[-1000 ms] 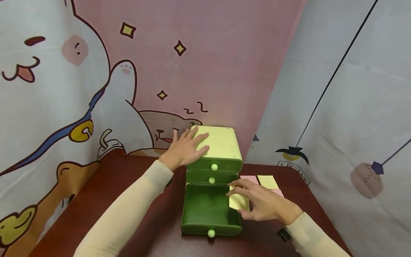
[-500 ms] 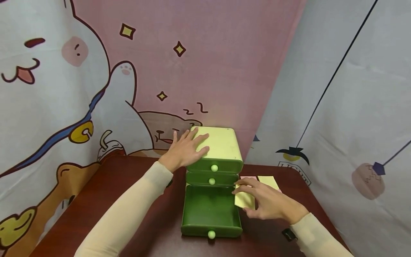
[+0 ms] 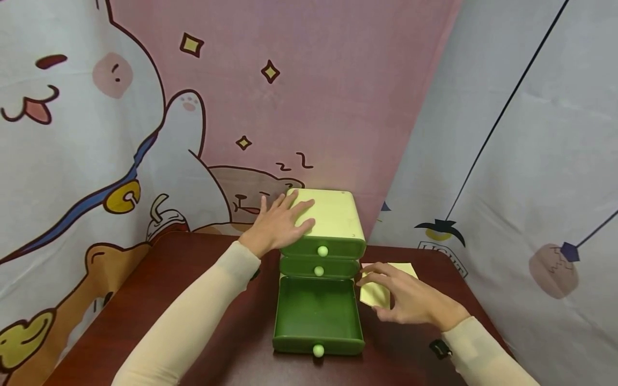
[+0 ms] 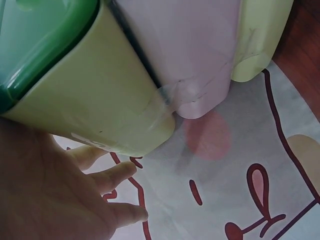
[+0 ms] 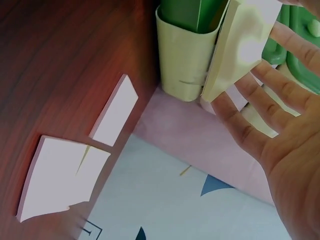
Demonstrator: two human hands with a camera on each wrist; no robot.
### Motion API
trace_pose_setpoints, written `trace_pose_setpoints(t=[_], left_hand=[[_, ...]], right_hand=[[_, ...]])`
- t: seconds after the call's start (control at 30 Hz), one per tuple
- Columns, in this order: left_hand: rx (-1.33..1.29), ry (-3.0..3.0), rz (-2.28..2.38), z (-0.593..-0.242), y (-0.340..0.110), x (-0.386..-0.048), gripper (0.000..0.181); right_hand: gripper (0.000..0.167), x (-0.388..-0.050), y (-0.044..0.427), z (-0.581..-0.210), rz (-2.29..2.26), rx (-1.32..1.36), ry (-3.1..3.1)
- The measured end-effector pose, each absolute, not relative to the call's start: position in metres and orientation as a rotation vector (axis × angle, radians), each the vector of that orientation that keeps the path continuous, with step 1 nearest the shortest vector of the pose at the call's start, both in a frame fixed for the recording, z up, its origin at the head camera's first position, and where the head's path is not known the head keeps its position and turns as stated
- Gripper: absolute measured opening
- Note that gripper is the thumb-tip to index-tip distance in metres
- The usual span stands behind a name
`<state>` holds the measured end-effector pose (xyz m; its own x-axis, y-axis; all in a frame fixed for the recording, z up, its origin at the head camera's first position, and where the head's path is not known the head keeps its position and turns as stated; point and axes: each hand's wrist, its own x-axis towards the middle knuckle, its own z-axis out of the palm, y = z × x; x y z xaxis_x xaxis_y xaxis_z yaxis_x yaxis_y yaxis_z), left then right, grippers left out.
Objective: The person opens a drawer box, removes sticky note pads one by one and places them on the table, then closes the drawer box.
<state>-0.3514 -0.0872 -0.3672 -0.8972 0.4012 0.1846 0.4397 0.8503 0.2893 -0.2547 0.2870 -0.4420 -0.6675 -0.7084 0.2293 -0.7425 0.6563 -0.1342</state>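
My left hand (image 3: 277, 228) rests with spread fingers on the pale yellow top of a small drawer cabinet (image 3: 333, 214). Its bottom drawer (image 3: 316, 311) is pulled out and shows a bare green inside; the green drawers above it are pushed in. In my right hand (image 3: 412, 297), between thumb and fingers, is a yellow sticky note pad (image 3: 375, 294), raised just right of the open drawer. The right wrist view shows this pad (image 5: 242, 45) as a thick block against the fingertips. From the left wrist, my hand (image 4: 65, 195) lies along the cabinet's top edge.
More sticky note pads lie on the dark red table right of the cabinet, one yellow (image 3: 405, 268), partly covered by my right hand; the right wrist view shows pads (image 5: 55, 175) too. A cartoon-printed cloth (image 3: 309, 96) hangs close behind the table.
My right hand has carried the yellow sticky note pad rightward, from over the open drawer's right side to beside it. My left hand and the cabinet have stayed put.
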Motion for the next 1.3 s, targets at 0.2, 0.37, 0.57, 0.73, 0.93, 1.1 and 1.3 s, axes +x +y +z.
trace_pose_setpoints(t=[0.2, 0.37, 0.57, 0.73, 0.93, 1.1, 1.3], left_hand=[[-0.662, -2.913, -0.496, -0.366, -0.087, -0.352, 0.073], [-0.662, -2.904, -0.49, -0.367, -0.087, -0.351, 0.075], [-0.657, -2.912, -0.482, -0.367, -0.087, -0.35, 0.074], [-0.657, -2.91, -0.471, -0.367, -0.087, -0.35, 0.074], [-0.657, -2.918, -0.471, -0.367, -0.087, -0.351, 0.075], [-0.654, -2.914, -0.473, -0.368, -0.088, -0.351, 0.075], [-0.662, -2.905, -0.494, -0.368, -0.088, -0.351, 0.075]], right_hand=[[0.054, -0.26, 0.295, -0.444, 0.333, 1.132, -2.765], [0.055, -0.264, 0.302, -0.448, 0.34, 1.105, -2.772], [0.055, -0.268, 0.309, -0.451, 0.352, 1.054, -2.802], [0.053, -0.272, 0.316, -0.456, 0.345, 0.991, -2.816], [0.049, -0.278, 0.321, -0.468, 0.339, 0.959, -2.779], [0.048, -0.28, 0.32, -0.477, 0.367, 0.916, -2.746], [0.048, -0.28, 0.316, -0.488, 0.368, 0.856, -2.718]])
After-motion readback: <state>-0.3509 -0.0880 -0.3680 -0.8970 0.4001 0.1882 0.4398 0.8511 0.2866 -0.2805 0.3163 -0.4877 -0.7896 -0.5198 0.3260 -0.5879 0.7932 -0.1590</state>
